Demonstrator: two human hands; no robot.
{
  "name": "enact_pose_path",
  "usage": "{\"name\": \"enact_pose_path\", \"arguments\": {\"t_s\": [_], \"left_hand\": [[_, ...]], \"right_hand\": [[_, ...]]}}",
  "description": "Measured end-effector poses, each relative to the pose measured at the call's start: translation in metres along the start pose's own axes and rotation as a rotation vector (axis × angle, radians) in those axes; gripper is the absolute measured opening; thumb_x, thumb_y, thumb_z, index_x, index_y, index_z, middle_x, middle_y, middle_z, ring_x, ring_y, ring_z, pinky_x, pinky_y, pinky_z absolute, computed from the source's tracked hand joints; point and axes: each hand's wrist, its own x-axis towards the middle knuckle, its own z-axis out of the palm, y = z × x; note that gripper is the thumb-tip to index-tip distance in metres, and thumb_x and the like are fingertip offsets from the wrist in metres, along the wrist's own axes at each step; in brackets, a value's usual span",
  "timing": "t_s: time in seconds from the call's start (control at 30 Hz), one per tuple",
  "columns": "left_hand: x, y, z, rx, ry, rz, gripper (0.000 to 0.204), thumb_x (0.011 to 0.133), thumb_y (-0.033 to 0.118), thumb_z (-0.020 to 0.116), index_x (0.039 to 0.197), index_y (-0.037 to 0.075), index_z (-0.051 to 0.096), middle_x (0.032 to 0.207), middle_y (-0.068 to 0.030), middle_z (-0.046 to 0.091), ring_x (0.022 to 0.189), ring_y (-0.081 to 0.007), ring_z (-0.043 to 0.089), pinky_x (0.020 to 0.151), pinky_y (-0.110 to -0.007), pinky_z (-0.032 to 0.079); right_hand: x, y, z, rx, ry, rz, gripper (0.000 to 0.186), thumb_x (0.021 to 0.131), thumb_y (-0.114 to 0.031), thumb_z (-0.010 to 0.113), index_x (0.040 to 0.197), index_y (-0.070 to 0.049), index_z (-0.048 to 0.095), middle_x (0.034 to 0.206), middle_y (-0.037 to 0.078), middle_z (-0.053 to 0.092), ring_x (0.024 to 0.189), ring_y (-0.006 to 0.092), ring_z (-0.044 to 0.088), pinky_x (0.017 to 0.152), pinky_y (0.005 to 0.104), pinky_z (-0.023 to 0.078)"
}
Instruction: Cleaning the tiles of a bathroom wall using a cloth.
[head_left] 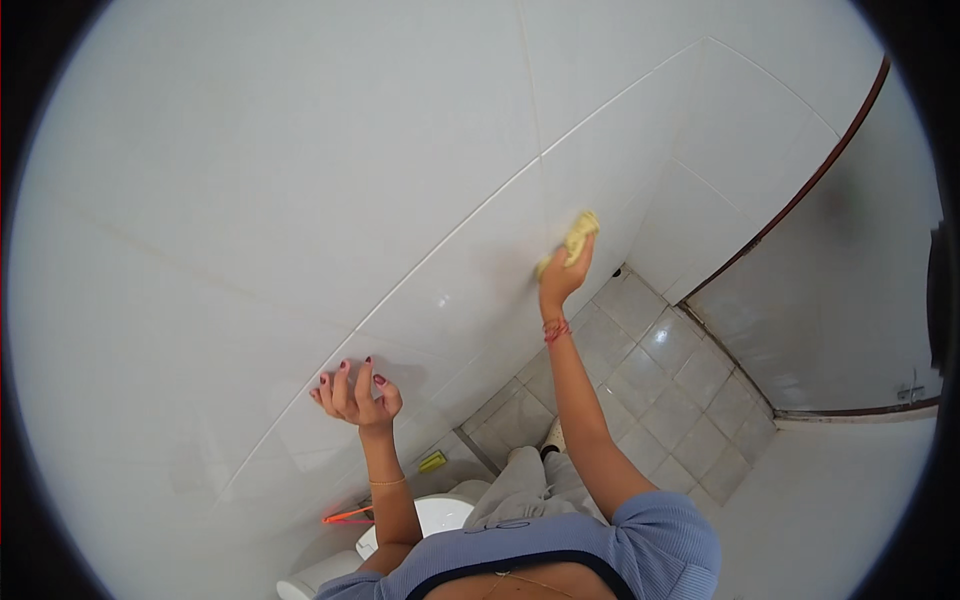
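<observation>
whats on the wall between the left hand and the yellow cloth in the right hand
In the head view, only bare white wall tile with grout lines lies between the left hand and the yellow cloth pressed by the right hand.

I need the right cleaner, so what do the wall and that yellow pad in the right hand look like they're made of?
Wall: likely glazed ceramic tile, glossy white with thin grout lines and light glints. Yellow pad, held by the right hand: looks like soft sponge or cloth, crumpled and matte; which one is unclear.
</observation>
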Motion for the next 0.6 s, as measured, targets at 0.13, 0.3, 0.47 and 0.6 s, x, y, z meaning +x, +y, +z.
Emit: {"name": "enact_pose_path", "arguments": {"t_s": [0.13,0.3,0.47,0.6], "left_hand": [[0.010,-0.006,-0.023,0.014,0.021,-0.071,0.026,0.073,0.015,0.045,0.095,0.011,0.058,0.114,-0.0083,0.047,0.120,-0.0315,0.034,0.107,-0.052,0.011],[0.040,-0.014,-0.011,0.017,0.261,-0.333,0.033,0.075,0.020,0.038,0.101,0.006,0.052,0.120,-0.0127,0.040,0.123,-0.0319,0.030,0.106,-0.055,0.000],[0.048,-0.011,0.000,-0.068,0.429,-0.405,0.038,0.078,0.024,0.034,0.108,0.004,0.043,0.125,-0.0176,0.035,0.128,-0.0337,0.023,0.105,-0.055,-0.008],[0.033,-0.031,-0.021,0.097,0.318,-0.188,0.041,0.082,0.024,0.032,0.116,0.003,0.038,0.128,-0.0197,0.034,0.129,-0.0363,0.020,0.104,-0.055,-0.010]], "right_hand": [[0.009,-0.024,0.011,0.046,-0.003,0.551,0.053,0.077,-0.001,0.047,0.129,-0.002,0.038,0.122,0.018,0.049,0.107,0.0328,0.050,0.088,0.0359,0.042],[-0.056,-0.186,0.006,0.367,-0.179,-0.264,0.049,0.075,0.005,0.050,0.124,0.002,0.042,0.127,0.019,0.043,0.118,0.0301,0.041,0.098,0.0387,0.033],[-0.069,-0.205,-0.007,0.357,-0.519,-1.384,0.046,0.074,-0.004,0.059,0.118,-0.007,0.051,0.092,0.014,0.057,0.074,0.0289,0.058,0.062,0.0359,0.049],[0.003,-0.190,0.012,0.087,-0.120,-0.900,0.052,0.078,-0.007,0.055,0.128,-0.011,0.041,0.097,0.020,0.053,0.079,0.0345,0.056,0.064,0.0426,0.049]]}}
